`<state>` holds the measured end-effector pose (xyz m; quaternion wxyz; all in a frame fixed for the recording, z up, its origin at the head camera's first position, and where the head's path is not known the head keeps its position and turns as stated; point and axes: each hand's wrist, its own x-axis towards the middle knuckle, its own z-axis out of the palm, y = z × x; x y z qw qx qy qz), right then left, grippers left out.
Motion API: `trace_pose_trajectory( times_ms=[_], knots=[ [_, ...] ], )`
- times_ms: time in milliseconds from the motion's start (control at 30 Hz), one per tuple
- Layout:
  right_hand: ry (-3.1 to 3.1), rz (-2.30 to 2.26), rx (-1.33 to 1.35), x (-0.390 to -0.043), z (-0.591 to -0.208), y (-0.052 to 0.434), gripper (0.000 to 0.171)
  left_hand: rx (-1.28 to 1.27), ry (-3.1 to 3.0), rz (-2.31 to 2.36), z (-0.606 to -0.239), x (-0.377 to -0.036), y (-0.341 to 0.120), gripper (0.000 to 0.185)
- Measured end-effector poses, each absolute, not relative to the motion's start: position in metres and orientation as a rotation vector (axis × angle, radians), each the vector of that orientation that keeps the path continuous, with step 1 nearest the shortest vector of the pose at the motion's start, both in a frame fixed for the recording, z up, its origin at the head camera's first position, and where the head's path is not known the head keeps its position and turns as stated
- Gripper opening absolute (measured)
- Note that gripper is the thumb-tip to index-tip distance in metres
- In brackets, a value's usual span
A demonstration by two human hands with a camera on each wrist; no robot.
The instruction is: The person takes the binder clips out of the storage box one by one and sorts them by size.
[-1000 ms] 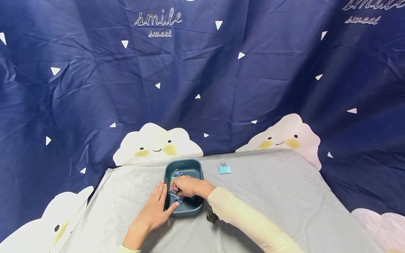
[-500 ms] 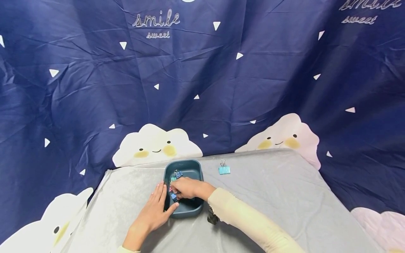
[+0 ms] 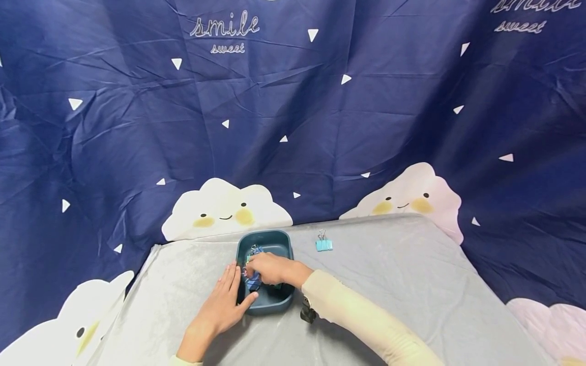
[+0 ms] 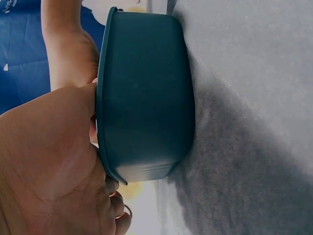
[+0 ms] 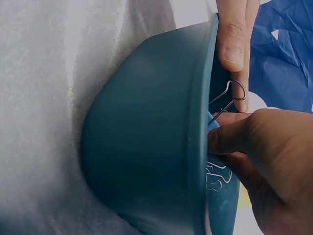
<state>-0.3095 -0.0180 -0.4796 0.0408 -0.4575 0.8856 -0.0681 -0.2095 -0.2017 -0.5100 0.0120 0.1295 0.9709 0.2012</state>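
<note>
A small blue metal binder clip (image 3: 252,281) sits inside the dark teal plastic tub (image 3: 287,251), near the side closest to the person. The right hand (image 3: 270,268) is right on top of it. Its fingers (image 5: 227,139) curl around the clip and pinch it. The clip's thin wire handles (image 5: 229,100) stick up past the rim, away from that hand and toward the other one. So the right hand is the nearer hand, and the clip lies just under its fingertips.

The tub is a rounded box, longer from front to back than from side to side. More clips (image 3: 254,250) lie in it, farther from the person. I cannot tell how many there are.

The left hand (image 3: 222,305) rests against the tub's left side. Its fingers are straight, and its thumb (image 5: 234,36) lies along the rim. It grips nothing.

The tub stands on a soft grey cloth (image 3: 389,274) over the table. A light blue binder clip (image 3: 324,244) lies alone on the cloth, well apart from the tub, to the right. A dark blue curtain with white clouds (image 3: 403,127) hangs behind.
</note>
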Motion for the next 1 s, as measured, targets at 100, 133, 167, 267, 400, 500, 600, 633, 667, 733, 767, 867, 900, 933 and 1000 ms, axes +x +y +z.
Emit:
trace_pose_trajectory(
  times_ms=[100,133,167,267,400,500,600,633,667,733,767,867,900,933,1000],
  knots=[
    [2.714,-0.221,-1.419,-0.310,-0.479,-0.016,0.033,0.398,3.015,0.621,-0.510,-0.209,-0.202,0.094],
    [2.716,-0.227,-1.433,-0.311,-0.479,-0.015,0.032,0.397,3.012,0.622,-0.510,-0.209,-0.202,0.094],
    [2.718,-0.232,-1.449,-0.311,-0.479,-0.015,0.032,0.395,3.009,0.622,-0.510,-0.210,-0.202,0.094],
    [2.729,-0.249,-1.498,-0.312,-0.479,-0.012,0.032,0.391,3.004,0.617,-0.510,-0.210,-0.202,0.095],
    [2.756,-0.264,-1.532,-0.314,-0.479,-0.008,0.028,0.393,3.010,0.614,-0.510,-0.210,-0.202,0.094],
    [2.755,-0.307,-1.525,-0.314,-0.478,-0.006,0.024,0.395,3.019,0.607,-0.510,-0.210,-0.202,0.094],
    [2.739,-0.362,-1.519,-0.314,-0.477,-0.002,0.022,0.393,3.026,0.596,-0.510,-0.209,-0.202,0.094],
    [2.739,-0.377,-1.517,-0.314,-0.476,-0.001,0.021,0.391,3.025,0.596,-0.510,-0.209,-0.202,0.094],
    [2.740,-0.388,-1.514,-0.314,-0.475,0.000,0.021,0.390,3.026,0.598,-0.511,-0.209,-0.202,0.094],
    [2.754,-0.398,-1.516,-0.315,-0.474,0.002,0.021,0.385,3.026,0.596,-0.511,-0.209,-0.201,0.094],
    [2.762,-0.403,-1.511,-0.316,-0.474,0.003,0.021,0.383,3.026,0.596,-0.511,-0.209,-0.201,0.094],
    [2.770,-0.439,-1.506,-0.318,-0.473,0.008,0.020,0.381,3.033,0.599,-0.511,-0.209,-0.201,0.094],
    [2.770,-0.460,-1.508,-0.318,-0.472,0.009,0.019,0.381,3.036,0.598,-0.511,-0.210,-0.200,0.094],
    [2.765,-0.486,-1.510,-0.319,-0.471,0.011,0.019,0.382,3.040,0.597,-0.511,-0.210,-0.200,0.094],
    [2.755,-0.533,-1.518,-0.319,-0.469,0.014,0.018,0.385,3.047,0.596,-0.511,-0.210,-0.200,0.094]
  ],
)
